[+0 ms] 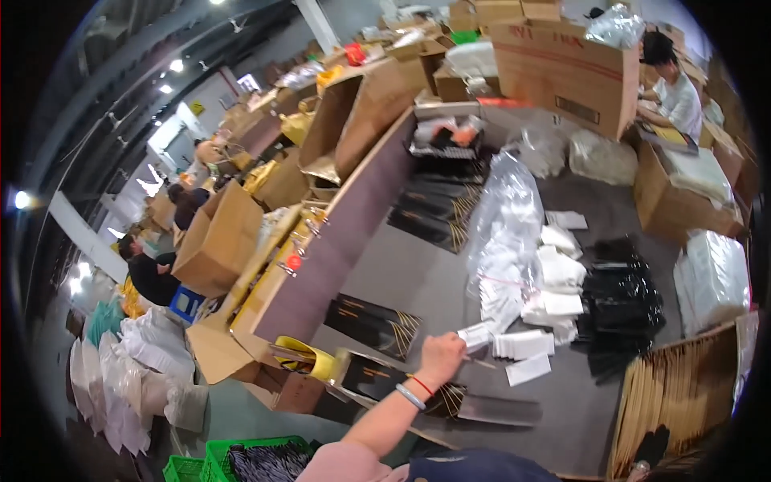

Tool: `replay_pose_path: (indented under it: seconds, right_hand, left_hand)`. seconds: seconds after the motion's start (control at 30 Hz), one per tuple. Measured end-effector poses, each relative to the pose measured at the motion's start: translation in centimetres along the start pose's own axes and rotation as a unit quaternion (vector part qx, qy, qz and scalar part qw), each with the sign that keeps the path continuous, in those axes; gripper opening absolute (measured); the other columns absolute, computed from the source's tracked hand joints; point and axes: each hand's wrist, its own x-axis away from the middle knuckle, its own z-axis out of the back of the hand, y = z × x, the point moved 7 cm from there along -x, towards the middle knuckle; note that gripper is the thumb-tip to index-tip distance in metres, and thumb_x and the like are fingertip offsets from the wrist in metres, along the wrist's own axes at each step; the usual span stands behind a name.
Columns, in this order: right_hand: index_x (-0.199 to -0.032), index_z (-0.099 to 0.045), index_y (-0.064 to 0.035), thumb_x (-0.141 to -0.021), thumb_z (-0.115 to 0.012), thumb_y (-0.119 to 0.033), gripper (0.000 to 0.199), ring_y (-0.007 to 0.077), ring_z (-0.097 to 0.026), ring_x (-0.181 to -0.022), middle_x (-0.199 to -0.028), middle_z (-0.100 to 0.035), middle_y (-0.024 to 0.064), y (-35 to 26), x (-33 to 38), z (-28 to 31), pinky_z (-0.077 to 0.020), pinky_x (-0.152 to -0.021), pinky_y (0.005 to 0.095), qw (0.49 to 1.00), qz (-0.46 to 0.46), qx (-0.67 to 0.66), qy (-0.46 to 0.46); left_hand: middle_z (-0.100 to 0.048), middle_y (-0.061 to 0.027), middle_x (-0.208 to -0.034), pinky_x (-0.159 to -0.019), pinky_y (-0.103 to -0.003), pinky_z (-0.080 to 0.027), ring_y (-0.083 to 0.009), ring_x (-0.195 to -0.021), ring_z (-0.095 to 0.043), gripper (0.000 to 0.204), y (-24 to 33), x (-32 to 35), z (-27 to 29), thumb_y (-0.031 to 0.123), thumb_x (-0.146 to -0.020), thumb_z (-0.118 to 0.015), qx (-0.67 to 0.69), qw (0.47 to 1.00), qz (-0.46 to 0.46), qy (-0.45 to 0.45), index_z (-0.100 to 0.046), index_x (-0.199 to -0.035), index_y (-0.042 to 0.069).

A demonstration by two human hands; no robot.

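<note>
My left hand, with a pale bangle and a red string at the wrist, reaches over the grey table. Its fingers are closed at the end of a white slip. Right beside it are a stack of white slips and a single loose slip. Flat black packets with gold lines lie left of the hand, and a dark clear-edged sleeve lies below it. At the lower right, a dark, seemingly gloved shape, apparently my right hand, is beside upright brown cardboard; its fingers are indistinct.
Clear plastic bags, white packs and black glossy bags cover the table's right half. A raised board edges its left side. A carton of cardboard sheets stands near right. A green crate is at lower left.
</note>
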Motion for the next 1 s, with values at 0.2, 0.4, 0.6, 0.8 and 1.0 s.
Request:
replay_pose_path:
  seconds: [0.2, 0.4, 0.6, 0.8, 1.0]
  right_hand:
    - [-0.095, -0.073, -0.0129, -0.09, -0.055, -0.019, 0.02, 0.0291, -0.056, -0.107, -0.102, -0.063, 0.0107, -10.8, 6.0, 7.5, -0.0458, -0.086, 0.0417, 0.939, 0.117, 0.322, 0.023]
    - [-0.121, -0.054, -0.0057, -0.096, -0.046, -0.021, 0.03, 0.0251, -0.049, -0.12, -0.125, -0.053, 0.0144, 8.2, -0.1, -5.4, -0.0384, -0.1, 0.0402, 0.985, -0.012, 0.028, 0.167]
    - [-0.131, -0.048, 0.0089, -0.1, -0.048, -0.023, 0.044, 0.033, -0.044, -0.131, -0.138, -0.05, 0.0235, -14.9, 2.8, 12.8, -0.0311, -0.111, 0.0388, 0.886, -0.097, -0.42, 0.17]
    - [-0.116, -0.06, -0.0066, -0.085, -0.065, -0.008, 0.032, 0.0337, -0.06, -0.093, -0.098, -0.06, 0.0165, -26.8, -2.5, 18.0, -0.0495, -0.077, 0.0381, 0.898, 0.207, -0.314, 0.228]
    - [-0.102, -0.066, -0.018, -0.079, -0.071, -0.014, 0.023, 0.0281, -0.06, -0.088, -0.095, -0.058, 0.0075, -32.7, -6.8, 21.0, -0.0507, -0.071, 0.0391, 0.907, 0.292, -0.191, 0.236]
  left_hand:
    - [-0.061, -0.007, -0.087, -0.071, -0.044, -0.049, -0.0304, -0.085, -0.061, 0.013, 5.1, 1.6, -1.1, 0.021, -0.077, -0.07, 0.194, 0.977, 0.06, -0.059, -0.064, -0.077, 0.01]
    - [-0.061, -0.0147, -0.107, -0.078, -0.045, -0.052, -0.0337, -0.095, -0.061, 0.046, 11.4, -1.0, -7.7, 0.024, -0.074, -0.073, 0.098, 0.98, 0.037, -0.166, -0.057, -0.112, 0.006]
    - [-0.06, -0.0145, -0.095, -0.075, -0.046, -0.049, -0.0333, -0.089, -0.059, 0.032, 10.2, -0.9, -6.0, 0.024, -0.07, -0.079, 0.128, 0.981, -0.001, -0.145, -0.06, -0.091, 0.009]
    - [-0.065, -0.015, -0.077, -0.068, -0.045, -0.05, -0.0362, -0.072, -0.063, 0.031, 11.1, -0.4, -3.8, 0.018, -0.072, -0.079, 0.369, 0.895, 0.09, -0.235, -0.058, -0.09, 0.004]
    - [-0.062, -0.007, -0.086, -0.073, -0.039, -0.046, -0.0271, -0.082, -0.057, 0.031, 9.9, 3.5, 0.1, 0.017, -0.066, -0.081, 0.134, 0.952, -0.118, -0.249, -0.066, -0.092, 0.01]
